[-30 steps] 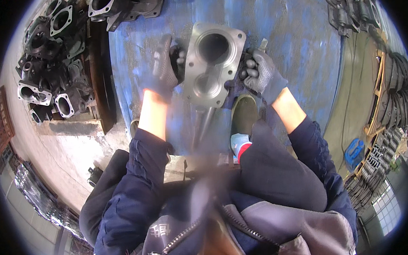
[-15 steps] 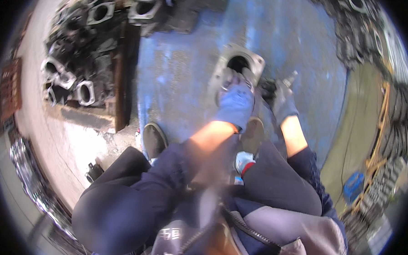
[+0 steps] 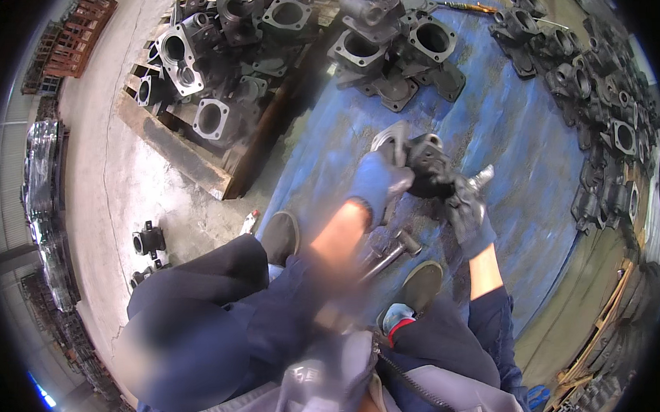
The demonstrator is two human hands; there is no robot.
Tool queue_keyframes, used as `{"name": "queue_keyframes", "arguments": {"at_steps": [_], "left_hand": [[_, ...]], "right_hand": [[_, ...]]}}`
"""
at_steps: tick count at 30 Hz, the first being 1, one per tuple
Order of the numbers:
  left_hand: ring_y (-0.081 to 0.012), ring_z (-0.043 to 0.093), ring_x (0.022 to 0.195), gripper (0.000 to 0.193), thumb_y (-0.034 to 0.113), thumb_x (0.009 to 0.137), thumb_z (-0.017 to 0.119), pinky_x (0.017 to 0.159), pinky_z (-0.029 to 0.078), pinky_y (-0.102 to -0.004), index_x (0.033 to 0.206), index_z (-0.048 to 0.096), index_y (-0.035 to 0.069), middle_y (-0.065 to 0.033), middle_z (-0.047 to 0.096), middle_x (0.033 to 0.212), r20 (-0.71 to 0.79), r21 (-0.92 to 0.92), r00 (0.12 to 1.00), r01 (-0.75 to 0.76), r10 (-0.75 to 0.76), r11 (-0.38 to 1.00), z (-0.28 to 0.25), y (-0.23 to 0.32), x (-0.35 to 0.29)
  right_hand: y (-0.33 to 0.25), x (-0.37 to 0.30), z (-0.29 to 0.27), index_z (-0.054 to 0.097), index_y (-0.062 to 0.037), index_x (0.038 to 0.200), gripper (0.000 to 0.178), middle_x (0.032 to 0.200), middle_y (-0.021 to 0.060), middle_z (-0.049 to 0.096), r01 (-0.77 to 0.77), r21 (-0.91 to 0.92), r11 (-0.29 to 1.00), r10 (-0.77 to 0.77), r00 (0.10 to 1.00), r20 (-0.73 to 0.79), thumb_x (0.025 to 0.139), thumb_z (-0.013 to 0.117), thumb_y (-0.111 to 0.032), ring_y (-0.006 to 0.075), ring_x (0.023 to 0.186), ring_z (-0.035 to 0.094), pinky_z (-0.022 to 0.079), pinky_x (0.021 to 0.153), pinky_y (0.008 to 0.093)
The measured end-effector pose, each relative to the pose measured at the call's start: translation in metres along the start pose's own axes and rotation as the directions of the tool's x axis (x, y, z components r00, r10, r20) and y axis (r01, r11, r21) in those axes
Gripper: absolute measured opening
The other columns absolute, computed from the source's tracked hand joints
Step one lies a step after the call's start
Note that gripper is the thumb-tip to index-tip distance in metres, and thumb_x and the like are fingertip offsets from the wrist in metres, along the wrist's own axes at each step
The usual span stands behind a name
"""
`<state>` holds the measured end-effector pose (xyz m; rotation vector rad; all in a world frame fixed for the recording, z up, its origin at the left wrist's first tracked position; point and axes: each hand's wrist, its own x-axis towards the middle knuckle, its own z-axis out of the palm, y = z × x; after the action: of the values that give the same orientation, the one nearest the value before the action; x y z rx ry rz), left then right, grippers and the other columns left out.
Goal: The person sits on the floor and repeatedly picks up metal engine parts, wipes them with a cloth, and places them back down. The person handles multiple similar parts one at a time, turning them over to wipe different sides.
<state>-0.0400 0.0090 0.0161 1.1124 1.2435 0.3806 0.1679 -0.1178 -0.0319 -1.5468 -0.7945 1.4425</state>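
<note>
My left hand, in a blue and grey glove, is closed on the edge of a dark metal casting with flanges and round openings, held tilted over the blue floor. My gloved right hand is at the casting's right side, its fingers curled round a short, shiny silver metal piece. Glare and blur hide its exact kind. A hammer lies between my shoes, its handle partly behind my left forearm.
More flanged castings stand ahead. A wooden pallet loaded with castings is at the left. Castings line the right side. Two small black parts sit on the concrete by my left knee.
The view has turned, bringing the castings ahead and the hammer into sight. The casting in my left hand is tilted differently, its large round opening no longer facing up.
</note>
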Motion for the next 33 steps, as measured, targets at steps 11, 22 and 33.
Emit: {"name": "queue_keyframes", "arguments": {"at_steps": [11, 22, 33], "left_hand": [[-0.0167, 0.062, 0.083, 0.041, 0.012, 0.088, 0.067, 0.071, 0.052, -0.0301, 0.127, 0.059, 0.002, -0.0079, 0.066, 0.099, -0.246, -0.393, 0.960, 0.028, -0.134, 0.919, -0.105, -0.100, 0.007], [-0.0280, 0.066, 0.102, 0.038, 0.013, 0.093, 0.060, 0.091, 0.054, -0.0361, 0.128, 0.060, -0.001, -0.0184, 0.068, 0.118, -0.833, 0.217, 0.440, -0.300, 0.337, 0.929, -0.271, -0.015, 0.031], [-0.0484, 0.043, 0.131, 0.055, 0.018, 0.086, 0.060, 0.109, 0.038, -0.0527, 0.137, 0.050, 0.001, -0.0315, 0.044, 0.142, -0.863, 0.498, 0.034, 0.216, 0.503, 0.840, -0.276, -0.065, 0.062]], "right_hand": [[-0.080, 0.096, 0.118, 0.068, -0.0005, 0.109, 0.025, 0.104, 0.0060, 0.070, -0.021, -0.179, 0.984, 0.071, 0.958, 0.279, 0.094, 0.059, -0.019, 0.0151, 0.097, 0.062, 0.048, 0.084, 0.0288], [-0.200, 0.225, 0.344, 0.074, -0.0099, 0.099, 0.015, 0.083, 0.0101, 0.072, 0.559, -0.686, 0.465, -0.559, 0.786, 0.262, 0.087, 0.065, -0.013, 0.0220, 0.081, 0.068, 0.053, 0.076, 0.0352], [-0.182, 0.348, 0.405, 0.074, -0.0196, 0.095, 0.017, 0.111, 0.0108, 0.067, 0.579, -0.672, 0.462, -0.642, 0.741, 0.197, 0.086, 0.064, -0.028, 0.0319, 0.106, 0.062, 0.048, 0.097, 0.0372]]}}
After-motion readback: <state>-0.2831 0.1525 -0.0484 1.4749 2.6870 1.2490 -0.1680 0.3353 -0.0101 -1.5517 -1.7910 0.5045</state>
